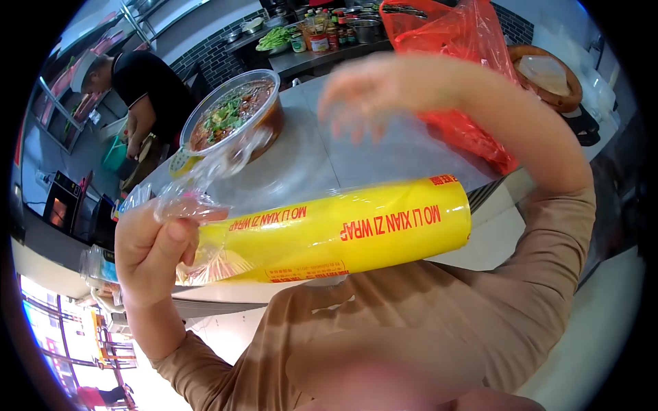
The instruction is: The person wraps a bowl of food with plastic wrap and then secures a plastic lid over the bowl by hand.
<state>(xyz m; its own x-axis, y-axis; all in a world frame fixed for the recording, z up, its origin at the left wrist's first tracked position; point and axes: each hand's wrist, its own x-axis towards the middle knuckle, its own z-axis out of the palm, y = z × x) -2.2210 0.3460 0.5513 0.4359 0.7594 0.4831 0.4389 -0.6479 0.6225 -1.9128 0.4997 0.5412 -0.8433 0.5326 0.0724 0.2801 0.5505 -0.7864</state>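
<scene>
My left hand (154,250) is closed around the left end of a yellow roll of plastic wrap (397,222) with red lettering, held level in front of my chest. Clear film (219,164) bunches above that hand and stretches toward a round clear tub (274,85). Inside the tub is a reddish dish topped with green herbs (229,115). My right hand (373,92), blurred by motion, hangs over the grey counter to the right of the tub. Its fingers are apart and curve downward, with nothing visible in them.
A red plastic bag (459,48) lies on the counter (301,161) at the right, near a round wooden board (562,82). Sauce bottles (332,34) and a plate of greens (275,40) stand at the back. A person (147,85) in black works at the far left.
</scene>
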